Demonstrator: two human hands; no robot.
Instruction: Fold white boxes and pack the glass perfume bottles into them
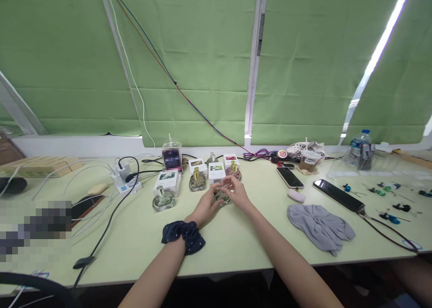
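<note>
Both my hands meet over a small round glass perfume bottle [222, 197] on the pale green table [141, 236]. My left hand [206, 205], with a dark dotted scrunchie [184, 236] on its wrist, cups the bottle from the left. My right hand [235, 192] closes its fingers on the bottle's top. Behind them stand three more round bottles with gold caps [163, 200] [197, 180] [233, 170], each beside a small white box [216, 173].
A power strip [125, 181] with cables lies at the left. Two phones [289, 177] [338, 194], a grey cloth [320, 227], a pink object [296, 195], a drink cup [308, 160] and a water bottle [360, 147] lie at the right. Green blinds hang behind.
</note>
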